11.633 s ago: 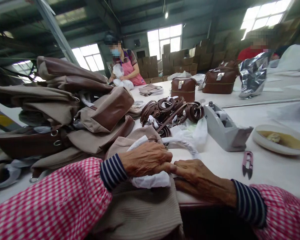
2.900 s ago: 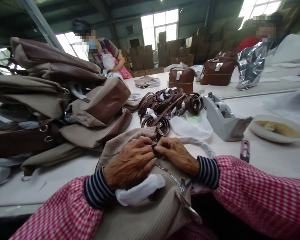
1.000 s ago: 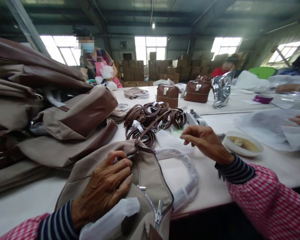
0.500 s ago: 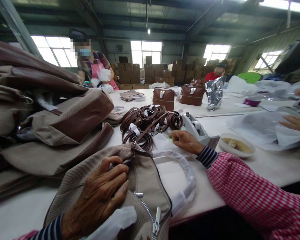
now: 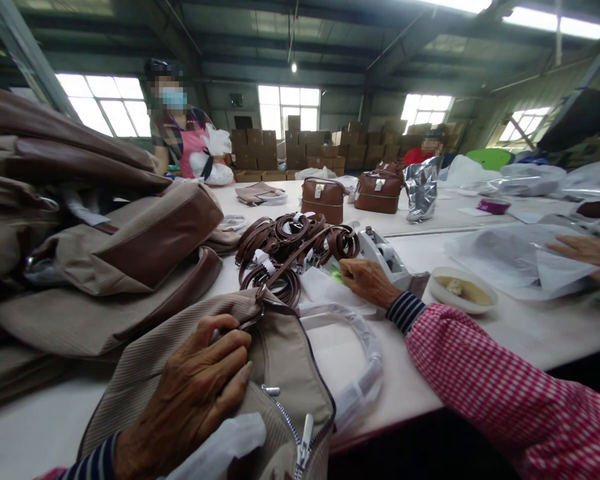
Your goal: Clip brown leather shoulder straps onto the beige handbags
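Observation:
A beige ribbed handbag [image 5: 145,360] with brown trim lies before me, its zipper [image 5: 304,443] undone and the lining showing. My left hand [image 5: 195,380] is closed over the bag's near edge, fingers curled round the fabric. The bag's handle [image 5: 373,347] is wrapped in white film and loops out to the right. Farther off, my right hand [image 5: 367,281] reaches to some white sheets [image 5: 325,290] and a small pale green piece [image 5: 337,275]. Its fingers are curled down, with the tips hidden. Beside it stands a grey tape dispenser [image 5: 386,257].
Coiled brown straps [image 5: 285,250] lie beyond the handbag. More beige and brown bags [image 5: 130,247] are heaped at left. A bowl [image 5: 463,290] stands right of my right sleeve. Another person's hand [image 5: 587,253] rests by clear plastic. Two brown bags [image 5: 323,200] stand farther back.
The view has shifted slightly, moving the table things a little left. Both hands keep nearly the same places. The person at the back left has lifted a white bundle a little.

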The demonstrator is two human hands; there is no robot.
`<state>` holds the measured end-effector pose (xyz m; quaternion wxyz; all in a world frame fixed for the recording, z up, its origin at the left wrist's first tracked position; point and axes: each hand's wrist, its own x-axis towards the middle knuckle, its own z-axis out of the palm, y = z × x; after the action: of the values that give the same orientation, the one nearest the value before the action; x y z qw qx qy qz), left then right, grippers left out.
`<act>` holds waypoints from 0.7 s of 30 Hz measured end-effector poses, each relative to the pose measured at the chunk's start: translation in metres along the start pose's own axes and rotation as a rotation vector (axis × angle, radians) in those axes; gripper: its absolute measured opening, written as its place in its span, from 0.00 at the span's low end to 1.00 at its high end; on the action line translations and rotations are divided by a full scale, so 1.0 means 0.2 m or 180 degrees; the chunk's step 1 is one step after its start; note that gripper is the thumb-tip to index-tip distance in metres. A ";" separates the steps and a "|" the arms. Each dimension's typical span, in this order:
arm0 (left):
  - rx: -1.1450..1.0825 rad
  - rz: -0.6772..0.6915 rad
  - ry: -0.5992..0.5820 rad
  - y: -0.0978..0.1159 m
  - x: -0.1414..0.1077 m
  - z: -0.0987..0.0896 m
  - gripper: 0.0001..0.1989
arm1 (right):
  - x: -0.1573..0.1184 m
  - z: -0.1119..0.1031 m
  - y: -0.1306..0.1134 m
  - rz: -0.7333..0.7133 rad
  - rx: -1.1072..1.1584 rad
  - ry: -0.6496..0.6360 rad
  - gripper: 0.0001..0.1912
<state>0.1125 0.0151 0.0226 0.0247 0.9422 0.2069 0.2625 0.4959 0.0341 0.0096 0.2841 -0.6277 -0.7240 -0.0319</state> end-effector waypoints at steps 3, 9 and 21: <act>-0.0058 -0.0045 0.0055 0.00 0.00 0.00 0.16 | 0.01 -0.01 0.01 0.0163 0.0165 0.0283 0.09; -0.0115 0.0070 -0.0011 -0.04 -0.02 0.03 0.15 | 0.03 0.00 0.03 0.0435 0.0699 0.0617 0.06; -0.0144 0.0175 -0.0072 -0.04 -0.01 0.03 0.15 | 0.08 -0.12 0.03 0.0685 0.0990 0.0572 0.08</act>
<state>0.1105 0.0212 0.0149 0.0411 0.9496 0.1747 0.2570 0.5100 0.0396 0.0354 0.4428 -0.6446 -0.6208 0.0549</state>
